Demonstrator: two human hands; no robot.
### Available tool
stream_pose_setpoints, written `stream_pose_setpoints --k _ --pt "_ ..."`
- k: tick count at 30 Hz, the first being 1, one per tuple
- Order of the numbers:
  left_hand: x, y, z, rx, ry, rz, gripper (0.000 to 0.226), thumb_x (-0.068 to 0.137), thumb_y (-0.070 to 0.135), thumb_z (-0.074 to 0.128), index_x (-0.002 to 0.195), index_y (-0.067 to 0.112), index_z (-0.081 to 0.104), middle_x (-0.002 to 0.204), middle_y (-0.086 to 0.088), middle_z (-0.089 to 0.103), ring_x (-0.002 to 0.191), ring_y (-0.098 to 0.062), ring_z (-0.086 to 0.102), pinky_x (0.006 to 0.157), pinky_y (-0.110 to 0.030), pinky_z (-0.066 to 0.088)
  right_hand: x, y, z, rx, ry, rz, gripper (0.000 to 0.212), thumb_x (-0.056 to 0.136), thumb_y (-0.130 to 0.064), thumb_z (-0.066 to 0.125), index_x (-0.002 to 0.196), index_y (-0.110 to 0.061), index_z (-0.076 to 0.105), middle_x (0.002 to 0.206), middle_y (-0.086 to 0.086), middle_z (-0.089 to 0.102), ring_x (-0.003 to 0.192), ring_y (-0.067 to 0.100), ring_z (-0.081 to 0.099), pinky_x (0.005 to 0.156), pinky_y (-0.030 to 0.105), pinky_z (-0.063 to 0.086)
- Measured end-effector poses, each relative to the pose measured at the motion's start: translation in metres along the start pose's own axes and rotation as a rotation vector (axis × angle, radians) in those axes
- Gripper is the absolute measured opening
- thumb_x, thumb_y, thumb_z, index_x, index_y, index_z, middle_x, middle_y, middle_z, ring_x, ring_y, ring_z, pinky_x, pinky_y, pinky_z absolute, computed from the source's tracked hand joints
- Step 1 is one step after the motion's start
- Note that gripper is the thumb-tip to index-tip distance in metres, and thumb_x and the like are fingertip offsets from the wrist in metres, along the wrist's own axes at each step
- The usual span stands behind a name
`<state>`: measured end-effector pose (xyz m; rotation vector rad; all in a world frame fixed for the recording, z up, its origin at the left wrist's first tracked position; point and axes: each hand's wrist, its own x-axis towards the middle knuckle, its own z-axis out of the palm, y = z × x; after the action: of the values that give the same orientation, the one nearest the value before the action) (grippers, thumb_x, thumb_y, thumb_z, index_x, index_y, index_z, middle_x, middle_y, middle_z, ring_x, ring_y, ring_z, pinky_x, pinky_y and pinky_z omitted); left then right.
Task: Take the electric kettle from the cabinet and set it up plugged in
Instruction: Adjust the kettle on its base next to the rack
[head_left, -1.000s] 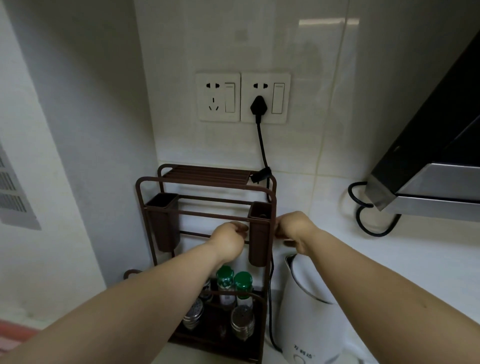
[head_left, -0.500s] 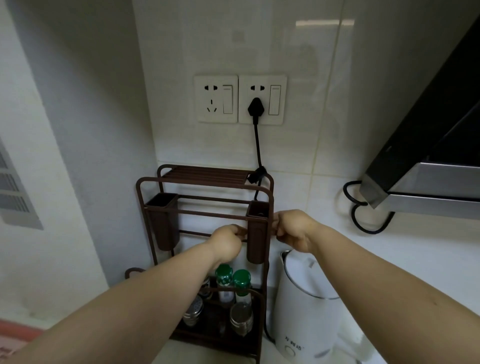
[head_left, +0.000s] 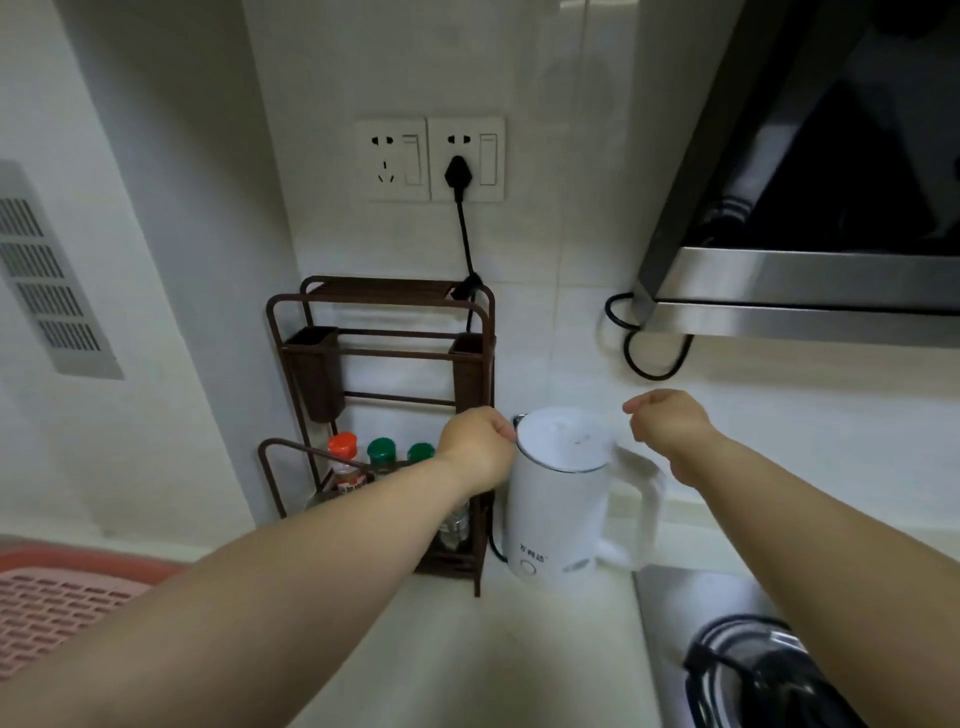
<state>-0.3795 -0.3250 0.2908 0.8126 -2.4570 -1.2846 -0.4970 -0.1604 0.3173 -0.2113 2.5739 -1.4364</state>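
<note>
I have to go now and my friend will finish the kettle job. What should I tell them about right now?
Left hand: loosely curled, empty, next to the kettle's spout side; whether it touches is unclear.
Right hand: loosely curled, empty, in the air above the kettle's handle.
White electric kettle: upright on the counter, lid shut, between the brown spice rack and the stove.
Black plug: in the right wall socket; its cord runs down behind the rack toward the kettle.
Done: kettle out, placed and plugged in.
Left: little, perhaps just check that it sits properly.
</note>
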Motion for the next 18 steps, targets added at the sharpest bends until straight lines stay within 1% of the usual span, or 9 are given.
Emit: stream_pose_setpoints --k 2,3,5,6,8,10,12,15,18 --pt "-0.007 0.002 0.016 0.003 -0.001 0.006 0.022 0.087 0.005 0.048 0.092 0.015 0.067 0.112 -0.007 0.064 0.108 -0.025 0.059 0.090 -0.023 0.046 -0.004 0.016 -0.007 -0.029 -0.020 0.043 0.038 0.084 0.005 0.046 0.121 0.008 0.055 0.128 0.026 0.054 0.112 0.039 0.054 0.102 0.048 0.044" --pt "-0.009 0.002 0.020 0.018 0.001 0.001 0.024 0.088 0.005 0.047 0.100 0.013 0.067 0.117 -0.006 0.063 0.110 -0.024 0.057 0.088 -0.020 0.042 -0.006 0.023 -0.007 -0.038 -0.058 0.070 0.042 0.083 0.006 0.047 0.124 0.009 0.052 0.132 0.026 0.051 0.119 0.040 0.050 0.102 0.046 0.045" --pt "-0.012 0.002 0.036 0.066 -0.026 -0.021 0.031 0.088 0.004 0.043 0.111 0.010 0.063 0.123 -0.008 0.060 0.113 -0.025 0.054 0.088 -0.021 0.040 -0.009 0.041 -0.011 -0.068 -0.156 0.129 0.045 0.081 0.004 0.054 0.126 0.007 0.051 0.133 0.025 0.049 0.122 0.039 0.047 0.094 0.040 0.044" --pt "-0.012 -0.001 0.043 0.091 -0.048 -0.041 0.033 0.088 0.004 0.041 0.115 0.008 0.059 0.124 -0.010 0.058 0.115 -0.027 0.053 0.090 -0.023 0.041 -0.009 0.050 -0.010 -0.077 -0.210 0.154 0.045 0.080 0.001 0.058 0.124 0.004 0.052 0.131 0.024 0.050 0.118 0.038 0.049 0.089 0.038 0.043" --pt "-0.015 -0.006 0.053 0.101 -0.093 -0.104 0.037 0.088 0.006 0.038 0.123 0.008 0.051 0.127 -0.013 0.054 0.117 -0.030 0.051 0.093 -0.028 0.041 -0.006 0.066 -0.007 -0.066 -0.288 0.178 0.042 0.078 -0.002 0.064 0.119 -0.001 0.054 0.121 0.018 0.054 0.100 0.031 0.051 0.072 0.032 0.042" --pt "-0.014 -0.012 0.061 0.082 -0.111 -0.154 0.040 0.089 0.008 0.038 0.129 0.007 0.046 0.130 -0.014 0.052 0.119 -0.030 0.050 0.096 -0.029 0.040 -0.002 0.076 -0.004 0.001 -0.301 0.173 0.036 0.078 -0.002 0.065 0.112 -0.004 0.057 0.109 0.014 0.056 0.084 0.025 0.051 0.058 0.028 0.037" --pt "-0.013 -0.019 0.067 0.052 -0.103 -0.180 0.045 0.087 0.007 0.039 0.132 0.007 0.043 0.132 -0.014 0.052 0.121 -0.030 0.050 0.103 -0.030 0.041 0.005 0.086 0.002 0.135 -0.293 0.170 0.027 0.079 0.001 0.062 0.104 -0.008 0.058 0.099 0.010 0.059 0.075 0.019 0.051 0.055 0.028 0.036" --pt "-0.013 -0.032 0.073 0.018 -0.118 -0.192 0.049 0.083 0.003 0.040 0.132 0.009 0.044 0.132 -0.012 0.054 0.120 -0.030 0.051 0.107 -0.041 0.042 0.013 0.095 0.012 0.365 -0.310 0.177 0.027 0.077 0.010 0.054 0.090 -0.013 0.058 0.083 0.004 0.057 0.072 0.020 0.053 0.058 0.029 0.041" --pt "-0.014 -0.044 0.077 0.038 -0.141 -0.213 0.048 0.087 0.001 0.038 0.134 0.007 0.045 0.136 -0.014 0.052 0.124 -0.030 0.049 0.109 -0.040 0.040 0.017 0.098 0.019 0.496 -0.281 0.161 0.031 0.075 0.015 0.048 0.093 -0.009 0.057 0.076 0.004 0.053 0.074 0.025 0.050 0.057 0.030 0.040"
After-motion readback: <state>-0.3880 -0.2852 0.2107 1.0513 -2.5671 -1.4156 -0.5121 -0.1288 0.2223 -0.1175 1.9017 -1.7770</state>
